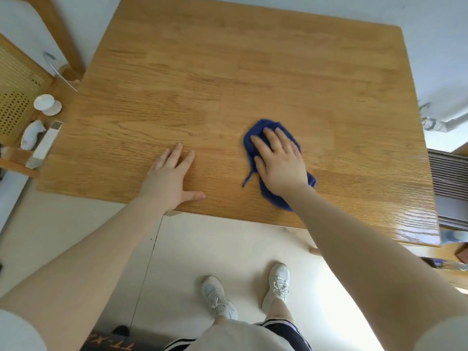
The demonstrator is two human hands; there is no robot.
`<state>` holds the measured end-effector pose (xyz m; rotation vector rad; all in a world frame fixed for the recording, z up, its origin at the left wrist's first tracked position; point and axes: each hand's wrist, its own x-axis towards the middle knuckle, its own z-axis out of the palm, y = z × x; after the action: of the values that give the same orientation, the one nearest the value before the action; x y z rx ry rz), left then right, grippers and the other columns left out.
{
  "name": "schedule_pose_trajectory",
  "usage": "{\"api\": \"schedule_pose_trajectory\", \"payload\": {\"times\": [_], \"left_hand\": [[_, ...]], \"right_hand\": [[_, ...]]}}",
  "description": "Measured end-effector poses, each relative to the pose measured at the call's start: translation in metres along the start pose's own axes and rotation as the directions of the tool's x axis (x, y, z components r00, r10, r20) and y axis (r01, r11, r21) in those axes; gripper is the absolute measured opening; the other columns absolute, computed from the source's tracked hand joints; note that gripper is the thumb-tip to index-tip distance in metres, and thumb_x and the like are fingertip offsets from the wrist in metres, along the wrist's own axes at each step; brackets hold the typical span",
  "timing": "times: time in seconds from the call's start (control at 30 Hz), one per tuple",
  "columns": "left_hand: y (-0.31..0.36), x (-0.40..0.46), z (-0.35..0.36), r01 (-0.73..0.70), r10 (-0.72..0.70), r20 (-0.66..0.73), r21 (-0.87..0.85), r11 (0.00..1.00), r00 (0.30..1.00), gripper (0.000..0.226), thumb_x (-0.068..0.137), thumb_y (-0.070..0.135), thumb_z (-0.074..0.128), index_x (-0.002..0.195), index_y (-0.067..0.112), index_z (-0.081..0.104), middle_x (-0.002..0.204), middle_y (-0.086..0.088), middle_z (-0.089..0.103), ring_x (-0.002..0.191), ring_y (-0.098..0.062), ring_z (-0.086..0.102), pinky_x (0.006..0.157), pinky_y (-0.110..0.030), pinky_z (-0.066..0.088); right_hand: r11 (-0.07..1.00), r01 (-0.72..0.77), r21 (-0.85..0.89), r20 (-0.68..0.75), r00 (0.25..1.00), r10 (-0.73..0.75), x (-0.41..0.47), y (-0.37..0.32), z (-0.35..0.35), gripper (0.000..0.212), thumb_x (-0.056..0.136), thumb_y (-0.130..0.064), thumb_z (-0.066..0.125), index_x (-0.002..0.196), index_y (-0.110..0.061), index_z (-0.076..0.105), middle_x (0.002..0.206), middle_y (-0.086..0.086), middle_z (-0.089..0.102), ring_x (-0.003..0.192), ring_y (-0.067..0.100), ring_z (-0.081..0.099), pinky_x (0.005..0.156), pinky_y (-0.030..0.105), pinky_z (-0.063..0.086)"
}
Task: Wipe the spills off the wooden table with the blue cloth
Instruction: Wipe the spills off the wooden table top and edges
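A pair of white sneakers stands on the pale floor below the near table edge. Just above, the left hand lies flat on the wooden table, fingers straight and a little apart, thumb out along the edge, holding nothing. To its right, the right hand presses palm-down on the blue cloth, fingers extended and slightly spread on top of it, not curled round it. The cloth sits bunched near the front edge, a loose thread trailing left. It looks soft, light and limp, so it should slide best under a flat palm at its middle; a pinched corner would likely just drag. I cannot make out any spills. Beyond, the tabletop runs bare wood to the far edge.
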<state>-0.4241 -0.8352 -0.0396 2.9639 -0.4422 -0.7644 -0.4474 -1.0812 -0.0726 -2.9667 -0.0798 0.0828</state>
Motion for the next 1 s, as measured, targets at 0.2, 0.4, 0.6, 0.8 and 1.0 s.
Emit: {"api": "schedule_pose_trajectory", "payload": {"times": [0.2, 0.4, 0.6, 0.8, 1.0], "left_hand": [[-0.004, -0.001, 0.004, -0.016, 0.017, -0.041, 0.025, 1.0, 0.999, 0.102, 0.072, 0.072, 0.051, 0.149, 0.033, -0.004, 0.157, 0.002, -0.014, 0.145, -0.023, -0.005, 0.117, -0.041, 0.005], [-0.004, 0.001, 0.004, -0.029, 0.029, -0.056, 0.009, 1.0, 0.998, 0.1, 0.074, 0.071, 0.052, 0.149, 0.032, -0.002, 0.158, 0.0, -0.012, 0.145, -0.025, -0.004, 0.118, -0.041, 0.006], [-0.01, 0.004, 0.012, -0.057, 0.058, -0.1, 0.012, 0.998, 0.993, 0.101, 0.072, 0.074, 0.049, 0.148, 0.034, -0.003, 0.158, 0.003, -0.012, 0.145, -0.024, -0.004, 0.117, -0.042, 0.008], [-0.007, 0.001, 0.013, -0.044, 0.038, -0.112, -0.051, 0.998, 0.993, 0.103, 0.071, 0.071, 0.057, 0.149, 0.033, 0.001, 0.158, 0.004, -0.01, 0.145, -0.022, -0.003, 0.116, -0.04, 0.007], [-0.005, 0.0, 0.01, -0.026, 0.018, -0.133, -0.065, 0.998, 0.991, 0.099, 0.073, 0.063, 0.061, 0.149, 0.032, 0.006, 0.158, 0.005, -0.005, 0.145, -0.022, 0.0, 0.115, -0.04, 0.011]], "right_hand": [[0.981, -0.195, 0.015, -0.077, 0.978, 0.196, 0.007, -0.027, 0.009, 0.047, 0.097, -0.036, 0.033, 0.142, -0.022, 0.031, 0.151, 0.011, 0.027, 0.14, 0.032, 0.016, 0.112, 0.044, 0.017], [0.987, 0.16, -0.035, 0.031, 0.987, -0.159, -0.051, -0.059, 0.017, 0.046, 0.092, -0.036, 0.032, 0.132, -0.02, 0.048, 0.138, 0.013, 0.047, 0.13, 0.034, 0.04, 0.104, 0.046, 0.034], [0.997, 0.08, -0.002, 0.005, 0.997, -0.08, 0.003, -0.036, 0.006, 0.045, 0.096, -0.034, 0.028, 0.137, -0.022, 0.042, 0.147, 0.009, 0.036, 0.138, 0.03, 0.026, 0.11, 0.045, 0.025], [0.996, -0.035, -0.077, -0.011, 0.999, 0.034, 0.007, -0.065, 0.016, 0.053, 0.095, -0.041, 0.026, 0.141, -0.015, 0.034, 0.147, 0.019, 0.033, 0.137, 0.039, 0.023, 0.109, 0.051, 0.026], [0.95, 0.304, -0.074, 0.131, 0.947, -0.293, -0.039, -0.093, 0.021, 0.052, 0.092, -0.045, 0.03, 0.136, -0.021, 0.043, 0.14, 0.014, 0.045, 0.132, 0.034, 0.037, 0.106, 0.048, 0.032]]}}
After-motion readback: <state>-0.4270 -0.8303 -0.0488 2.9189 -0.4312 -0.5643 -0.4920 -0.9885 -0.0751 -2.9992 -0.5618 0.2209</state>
